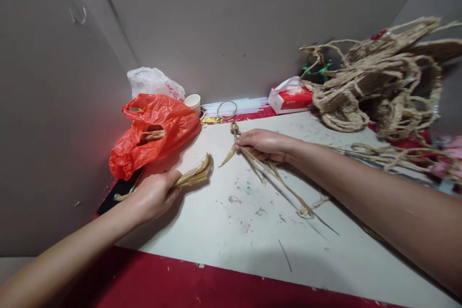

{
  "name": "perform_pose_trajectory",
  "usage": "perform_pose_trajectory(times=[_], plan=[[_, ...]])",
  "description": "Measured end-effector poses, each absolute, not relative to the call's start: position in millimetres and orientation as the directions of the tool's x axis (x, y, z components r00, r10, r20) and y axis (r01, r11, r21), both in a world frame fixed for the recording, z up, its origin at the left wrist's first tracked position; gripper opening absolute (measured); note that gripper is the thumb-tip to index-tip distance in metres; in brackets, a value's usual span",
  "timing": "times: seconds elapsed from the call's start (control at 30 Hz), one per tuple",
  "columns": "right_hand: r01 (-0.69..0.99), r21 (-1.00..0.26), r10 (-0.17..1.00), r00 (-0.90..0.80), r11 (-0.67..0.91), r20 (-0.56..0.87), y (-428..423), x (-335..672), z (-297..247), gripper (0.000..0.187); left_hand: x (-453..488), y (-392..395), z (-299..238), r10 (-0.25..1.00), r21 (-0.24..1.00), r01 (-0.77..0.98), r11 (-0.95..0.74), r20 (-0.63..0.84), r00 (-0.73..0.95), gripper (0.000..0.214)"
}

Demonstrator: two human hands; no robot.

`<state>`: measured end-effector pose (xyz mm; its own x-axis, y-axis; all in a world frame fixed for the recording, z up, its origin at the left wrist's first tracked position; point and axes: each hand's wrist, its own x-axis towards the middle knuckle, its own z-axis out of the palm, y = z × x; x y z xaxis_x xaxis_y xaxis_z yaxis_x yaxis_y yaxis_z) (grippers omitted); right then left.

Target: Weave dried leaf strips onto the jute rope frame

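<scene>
On the pale desk (252, 231), the left hand (153, 197) grips a straw bundle (195, 175) just beside the orange bag (151, 132). Farther from the bag, the right hand (263, 144) has its fingers closed around a braided straw piece (274, 173).

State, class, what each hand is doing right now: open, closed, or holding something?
Left hand: closed on a bundle of dried leaf strips.
Right hand: closed on a braided straw cord.

An orange plastic bag (159, 130) is slumping by the wall, a paper cup (193, 102) standing just behind it. Farther right, a tissue pack (290, 98) and a tangled rope pile (378, 86) are lying.
</scene>
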<state>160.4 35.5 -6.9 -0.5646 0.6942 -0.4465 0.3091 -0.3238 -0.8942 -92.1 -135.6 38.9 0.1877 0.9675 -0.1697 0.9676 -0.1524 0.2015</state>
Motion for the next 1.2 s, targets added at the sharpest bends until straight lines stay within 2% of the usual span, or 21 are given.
perform_pose_trajectory(times=[0.23, 0.4, 0.5, 0.57, 0.67, 0.73, 0.83, 0.93, 1.07, 1.13, 1.2], plan=[[0.306, -0.895, 0.691, -0.570, -0.325, -0.446, 38, 161, -9, 0.021, -94, -115, 33, 0.978, -0.075, 0.991, -0.115, -0.184, 0.099, 0.024], [0.321, -0.890, 0.690, -0.564, -0.323, -0.454, 36, 160, -6, 0.022, -82, -104, 31, 0.982, -0.157, 0.978, -0.135, -0.152, 0.112, 0.024], [0.317, -0.891, 0.699, -0.554, -0.325, -0.452, 35, 160, -5, 0.022, -79, -96, 35, 0.980, -0.067, 0.983, -0.168, -0.123, 0.159, 0.033], [0.314, -0.892, 0.704, -0.549, -0.326, -0.451, 35, 160, -5, 0.021, -80, -90, 39, 0.968, 0.074, 0.977, -0.199, -0.144, 0.208, 0.039], [0.311, -0.894, 0.700, -0.558, -0.323, -0.447, 36, 160, -5, 0.023, -85, -84, 42, 0.958, 0.262, 0.946, -0.190, -0.160, 0.237, 0.030], [0.309, -0.897, 0.696, -0.566, -0.317, -0.441, 36, 160, -6, 0.027, -89, -83, 43, 0.963, 0.320, 0.933, -0.165, -0.153, 0.222, 0.024], [0.312, -0.899, 0.698, -0.568, -0.308, -0.436, 37, 160, -8, 0.030, -91, -87, 42, 0.977, 0.337, 0.931, -0.136, -0.109, 0.182, 0.025], [0.312, -0.898, 0.697, -0.567, -0.312, -0.439, 37, 160, -9, 0.029, -84, -93, 36, 0.992, 0.276, 0.954, -0.114, -0.019, 0.124, 0.034], [0.305, -0.900, 0.693, -0.575, -0.311, -0.434, 38, 161, -10, 0.029, -68, -96, 25, 0.987, 0.065, 0.986, -0.152, -0.037, 0.154, 0.047], [0.302, -0.903, 0.696, -0.576, -0.306, -0.428, 38, 161, -10, 0.029, -62, -95, 21, 0.982, -0.039, 0.982, -0.183, -0.064, 0.180, 0.036], [0.306, -0.901, 0.694, -0.576, -0.307, -0.432, 38, 161, -9, 0.026, -60, -92, 21, 0.981, -0.077, 0.980, -0.185, -0.078, 0.179, 0.020]])
